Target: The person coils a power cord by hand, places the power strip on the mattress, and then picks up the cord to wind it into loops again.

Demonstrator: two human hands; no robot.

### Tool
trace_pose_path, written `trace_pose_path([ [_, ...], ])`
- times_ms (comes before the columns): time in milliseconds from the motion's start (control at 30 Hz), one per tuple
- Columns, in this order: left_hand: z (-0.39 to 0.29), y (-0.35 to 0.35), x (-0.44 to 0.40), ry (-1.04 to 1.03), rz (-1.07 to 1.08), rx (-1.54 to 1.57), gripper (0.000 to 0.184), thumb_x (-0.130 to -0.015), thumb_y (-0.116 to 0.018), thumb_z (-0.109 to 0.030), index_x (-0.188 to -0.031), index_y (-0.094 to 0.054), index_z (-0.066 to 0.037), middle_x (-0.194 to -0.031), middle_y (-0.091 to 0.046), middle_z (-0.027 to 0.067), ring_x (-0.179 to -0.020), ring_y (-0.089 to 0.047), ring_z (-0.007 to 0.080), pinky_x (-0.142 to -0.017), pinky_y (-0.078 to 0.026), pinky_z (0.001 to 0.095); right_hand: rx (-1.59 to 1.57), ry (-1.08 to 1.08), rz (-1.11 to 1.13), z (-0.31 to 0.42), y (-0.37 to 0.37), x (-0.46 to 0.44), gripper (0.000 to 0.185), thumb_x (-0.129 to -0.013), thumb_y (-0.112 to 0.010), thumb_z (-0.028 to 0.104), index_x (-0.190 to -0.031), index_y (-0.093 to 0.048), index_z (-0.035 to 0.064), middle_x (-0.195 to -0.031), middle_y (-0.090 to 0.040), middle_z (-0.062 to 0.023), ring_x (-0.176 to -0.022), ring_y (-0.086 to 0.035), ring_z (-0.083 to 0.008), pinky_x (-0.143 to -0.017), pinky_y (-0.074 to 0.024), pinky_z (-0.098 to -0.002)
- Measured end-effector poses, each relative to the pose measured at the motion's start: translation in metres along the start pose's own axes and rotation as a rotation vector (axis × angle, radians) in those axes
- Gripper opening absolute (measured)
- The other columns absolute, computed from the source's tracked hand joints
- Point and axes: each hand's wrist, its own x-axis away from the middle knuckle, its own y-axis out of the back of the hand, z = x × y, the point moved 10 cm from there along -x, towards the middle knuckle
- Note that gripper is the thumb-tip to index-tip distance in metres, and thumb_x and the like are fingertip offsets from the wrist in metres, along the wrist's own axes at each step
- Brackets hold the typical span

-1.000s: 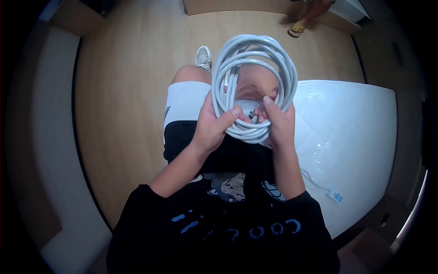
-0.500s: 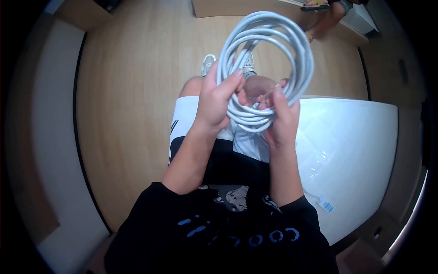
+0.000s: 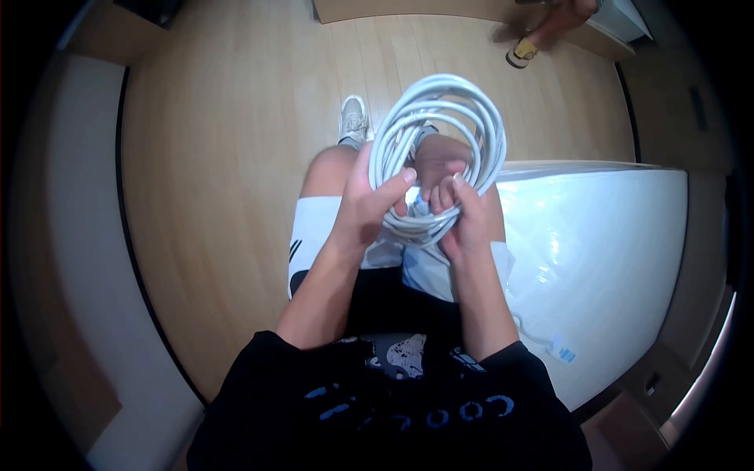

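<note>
A coil of white cable [image 3: 492, 145] is held up over my lap, its several loops standing in a rough oval. My left hand [image 3: 369, 206] wraps the coil's left side, thumb lying across the strands. On the lower right, my right hand [image 3: 469, 216] closes round the loops with the thumb on top and fingers curled inside the ring. A small pale bluish piece [image 3: 422, 206] shows inside the coil near the right fingertips; its kind is unclear.
A white plastic-covered mattress-like slab [image 3: 605, 251] lies to my right, with a thin white cord and a label [image 3: 562, 352] on it. Another person's leg and yellow sandal [image 3: 521, 52] are at the upper right. Cardboard-coloured boxes [image 3: 408, 9] stand along the far edge.
Both hands have lowered the coil toward my lap and slightly left. The other person's foot is set down lower in view, and the hand seen there before is out of sight.
</note>
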Motion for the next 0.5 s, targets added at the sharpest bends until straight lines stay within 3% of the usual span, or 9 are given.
trace_pose_path([
  [133, 0.0, -0.003, -0.001, 0.04, 0.058, 0.107, 0.053, -0.083, -0.068, -0.018, -0.126, -0.045, 0.006, -0.084, -0.058, 0.0082, -0.063, -0.058, 0.0129, -0.056, -0.047, 0.0237, 0.039, -0.065, -0.016, -0.007, 0.004, -0.009, 0.011, -0.093, -0.058, 0.012, -0.088, -0.048, 0.0122, -0.06, -0.046, 0.0015, -0.056, -0.05, -0.012, -0.073, -0.0491, -0.0321],
  [267, 0.017, 0.0, 0.003, 0.119, 0.145, 0.365, 0.056, -0.083, -0.068, -0.018, -0.128, -0.046, 0.006, -0.082, -0.062, 0.0119, -0.071, -0.066, 0.0223, -0.064, -0.052, 0.0293, -0.032, -0.087, 0.003, -0.013, 0.003, -0.014, 0.008, -0.094, -0.057, 0.012, -0.091, -0.049, 0.0121, -0.06, -0.046, 0.0012, -0.056, -0.049, -0.0119, -0.069, -0.0485, -0.0313],
  [367, 0.019, -0.012, 0.0, 0.201, 0.26, 0.562, 0.051, -0.084, -0.066, -0.019, -0.125, -0.049, 0.006, -0.082, -0.065, 0.016, -0.079, -0.07, 0.0309, -0.079, -0.057, 0.0366, -0.095, -0.075, -0.028, -0.009, 0.002, -0.015, 0.008, -0.096, -0.057, 0.014, -0.095, -0.05, 0.0121, -0.061, -0.046, 0.0007, -0.056, -0.049, -0.012, -0.066, -0.0477, -0.0303],
  [400, 0.022, -0.013, 0.0, 0.224, 0.281, 0.595, 0.05, -0.084, -0.069, -0.021, -0.123, -0.052, 0.006, -0.089, -0.068, 0.0193, -0.089, -0.07, 0.0319, -0.085, -0.055, 0.0373, -0.114, -0.075, -0.028, -0.008, 0.004, -0.014, 0.008, -0.096, -0.057, 0.015, -0.096, -0.05, 0.0121, -0.062, -0.046, 0.0004, -0.057, -0.049, -0.0119, -0.065, -0.0474, -0.0299],
  [500, 0.024, -0.013, 0.002, 0.189, 0.285, 0.366, 0.055, -0.081, -0.074, -0.024, -0.122, -0.052, 0.005, -0.089, -0.069, 0.0171, -0.094, -0.069, 0.0306, -0.09, -0.053, 0.0376, -0.153, -0.083, -0.045, -0.015, 0.012, -0.015, 0.008, -0.097, -0.057, 0.016, -0.1, -0.05, 0.0119, -0.065, -0.048, -0.001, -0.058, -0.049, -0.0122, -0.063, -0.0468, -0.0285],
])
